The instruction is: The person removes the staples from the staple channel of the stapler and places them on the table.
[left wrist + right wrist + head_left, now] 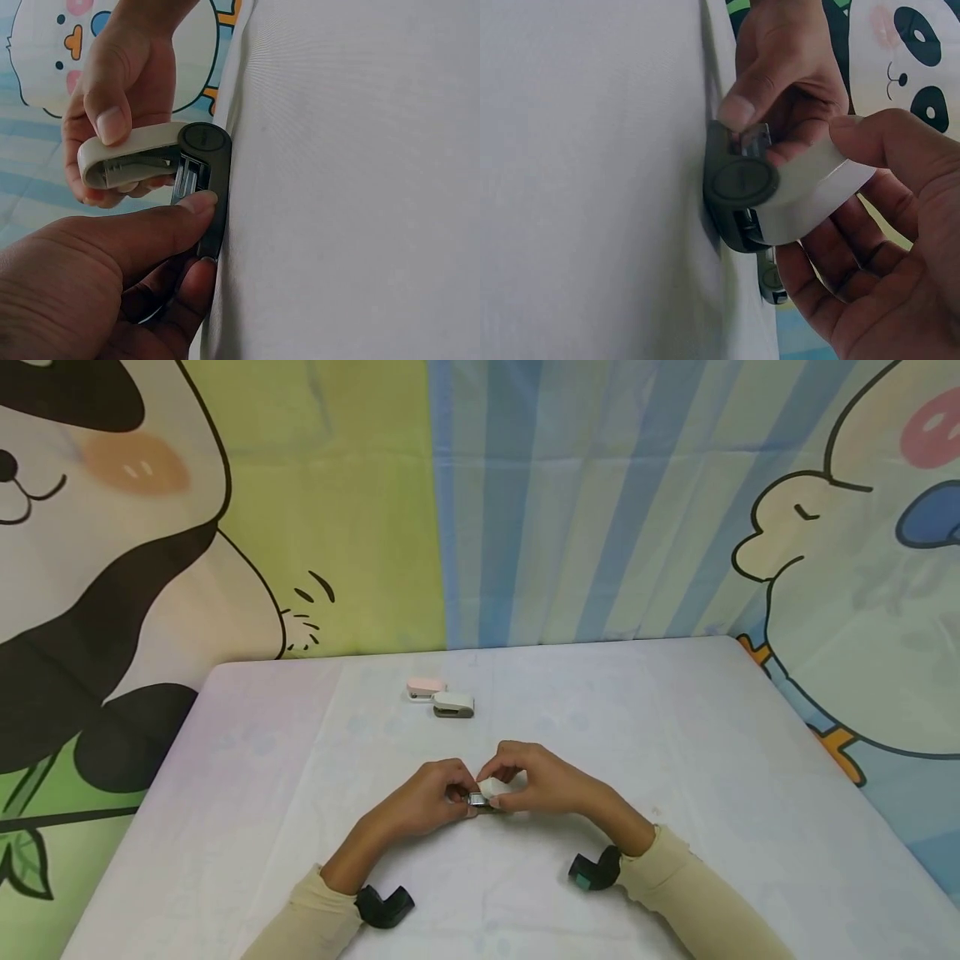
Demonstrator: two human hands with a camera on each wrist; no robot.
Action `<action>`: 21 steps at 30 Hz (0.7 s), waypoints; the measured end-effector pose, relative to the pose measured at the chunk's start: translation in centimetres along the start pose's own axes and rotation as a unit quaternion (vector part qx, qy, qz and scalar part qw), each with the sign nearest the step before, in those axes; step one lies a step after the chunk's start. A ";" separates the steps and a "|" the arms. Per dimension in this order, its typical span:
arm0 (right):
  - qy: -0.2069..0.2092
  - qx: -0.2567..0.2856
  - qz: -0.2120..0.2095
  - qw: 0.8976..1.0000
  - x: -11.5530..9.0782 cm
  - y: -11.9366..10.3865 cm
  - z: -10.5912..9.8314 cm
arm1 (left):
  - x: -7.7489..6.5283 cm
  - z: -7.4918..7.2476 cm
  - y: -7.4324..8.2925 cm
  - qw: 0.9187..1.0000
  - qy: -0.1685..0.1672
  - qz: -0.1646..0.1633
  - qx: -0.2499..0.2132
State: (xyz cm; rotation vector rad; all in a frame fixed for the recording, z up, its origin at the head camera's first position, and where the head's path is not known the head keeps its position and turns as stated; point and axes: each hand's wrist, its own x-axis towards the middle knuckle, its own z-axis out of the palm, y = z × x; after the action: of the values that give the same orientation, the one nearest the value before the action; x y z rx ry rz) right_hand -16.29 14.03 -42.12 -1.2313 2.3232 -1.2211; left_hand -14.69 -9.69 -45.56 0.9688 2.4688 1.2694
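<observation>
A small stapler (493, 787) with a white cover and dark grey base is between my hands at the table's front middle. Its cover (142, 139) is swung well up from the base (219, 169), baring the metal staple channel (189, 180). My left hand (429, 797) pinches the base between thumb and fingers, the thumb lying by the channel. With thumb and fingers on either side, my right hand (543, 781) grips the white cover. Whether staples lie in the channel, I cannot tell.
Farther back on the white-covered table (637, 710) stand a pink stapler (426, 686) and, just in front of it, a white and grey stapler (453, 704). A cartoon-printed cloth (562, 510) hangs behind the table.
</observation>
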 end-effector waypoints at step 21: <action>-0.077 -0.026 0.085 0.993 -1.8 -0.9 -3.1 | -0.1 0.1 0.3 1.000 -0.001 -0.012 -0.007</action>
State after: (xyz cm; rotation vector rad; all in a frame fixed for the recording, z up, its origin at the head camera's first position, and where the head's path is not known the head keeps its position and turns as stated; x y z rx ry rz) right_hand -16.36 16.87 -39.80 -1.0777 2.3052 -0.9790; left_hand -14.49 -9.56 -45.41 0.9325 2.4606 1.2754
